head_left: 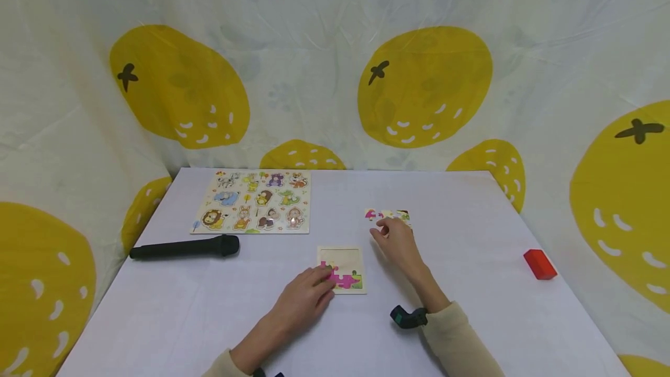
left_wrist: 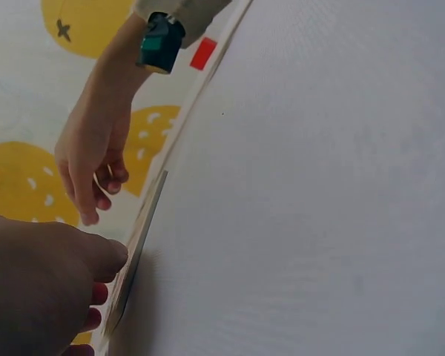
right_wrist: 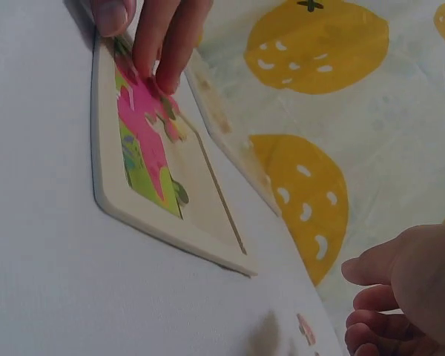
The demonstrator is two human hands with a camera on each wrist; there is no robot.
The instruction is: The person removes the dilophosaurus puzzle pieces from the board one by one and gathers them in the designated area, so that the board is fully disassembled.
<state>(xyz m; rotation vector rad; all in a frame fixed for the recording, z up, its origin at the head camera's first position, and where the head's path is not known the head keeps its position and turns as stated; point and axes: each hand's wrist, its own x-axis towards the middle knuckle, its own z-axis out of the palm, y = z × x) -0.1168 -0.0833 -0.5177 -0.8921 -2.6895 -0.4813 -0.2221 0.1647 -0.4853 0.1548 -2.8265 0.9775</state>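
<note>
The left hand [head_left: 306, 292] is resting on a small square tray of pale wood [head_left: 342, 255]. Its fingers [right_wrist: 182, 44] are lying side by side, and their tips are touching the flat pink and green puzzle pieces [head_left: 348, 281] that are filling the near part of the tray. Its thumb [right_wrist: 113, 18] is sitting at the tray's edge.

The right hand [head_left: 396, 240] is hanging over some loose, colourful flat puzzle pieces [head_left: 373, 214]. They are lying on the white table [head_left: 523, 330], just past the fingertips and partly hiding under the hand. Its fingers are curling loosely, with the thumb standing apart from the first finger.

A black stick-shaped microphone [head_left: 183, 248] is lying on the left, and a shiny red block [head_left: 540, 264] is sitting far to the right.
</note>
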